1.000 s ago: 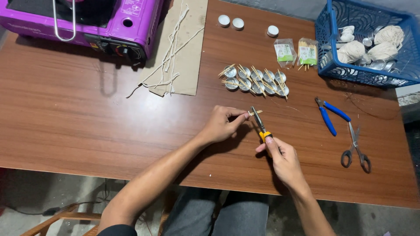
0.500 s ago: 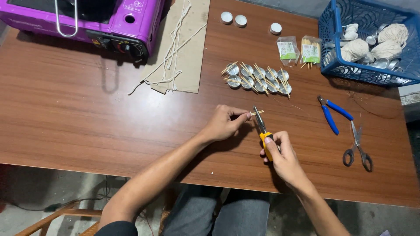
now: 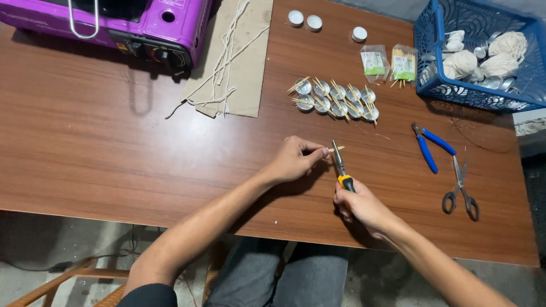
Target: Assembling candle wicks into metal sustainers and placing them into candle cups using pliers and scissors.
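Brown wood-grain laminate covers the desk [image 3: 114,148], seen from above at the seated person's position. The left hand [image 3: 293,159] is closed in a pinch, thumb and fingertips gripping one end of a short thin wooden stick [image 3: 335,149] held just above the desk surface near its front-centre. The right hand [image 3: 361,204] is wrapped shut around the yellow-and-black handles of a pair of small pliers [image 3: 340,165], whose narrow metal tips meet the free end of the stick; whether the tips are actually clamped on it cannot be told.

Behind the hands, a cluster of small round metal cups [image 3: 336,101] is laid in two rows, with thin sticks resting across them. Three white round candles [image 3: 311,21] are set near the far edge. Two small clear packets [image 3: 389,61] with green labels are placed just left of a blue plastic basket [image 3: 432,74], in which balls of pale string and further metal cups are kept. To the right of the hands, well apart from them, blue-handled pliers [image 3: 429,149] and dark-handled scissors [image 3: 459,190] are laid flat, side by side. At the far left, a purple portable gas stove [image 3: 170,25] is positioned, and beside it a sheet of brown cardboard [image 3: 250,62] carrying loose lengths of pale string.
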